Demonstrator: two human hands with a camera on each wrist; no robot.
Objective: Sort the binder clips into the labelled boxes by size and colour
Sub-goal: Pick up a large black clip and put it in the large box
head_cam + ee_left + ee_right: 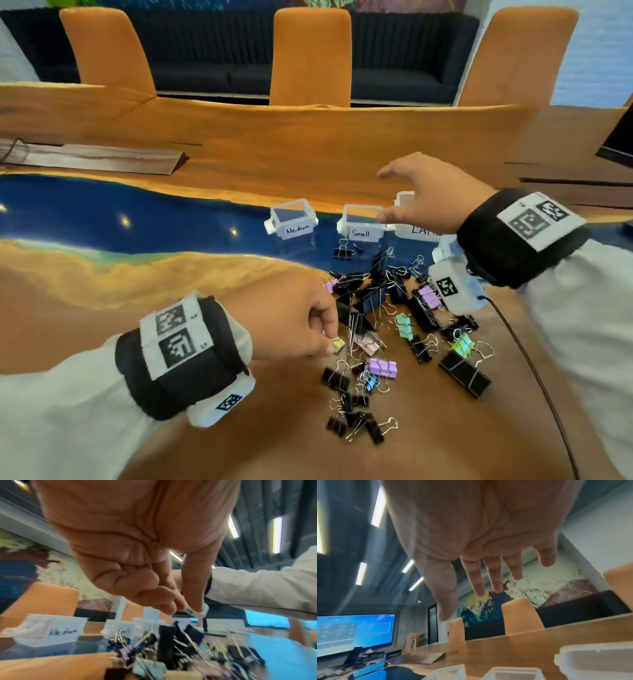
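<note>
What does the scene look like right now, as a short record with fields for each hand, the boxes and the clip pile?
left hand: pinches a small yellow clip at the pile's near-left edge
right hand: open, fingers spread above the boxes, holding nothing
boxes: Medium box, Small box, a third box with its label partly hidden
clip pile: mostly black, some pastel, loose on the table

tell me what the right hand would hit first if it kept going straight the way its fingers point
Probably nothing soon: the right hand is open above the boxes, fingers aimed across the bare wooden table toward the middle orange chair. It would likely pass over the Small box, though depth is unclear.
</note>
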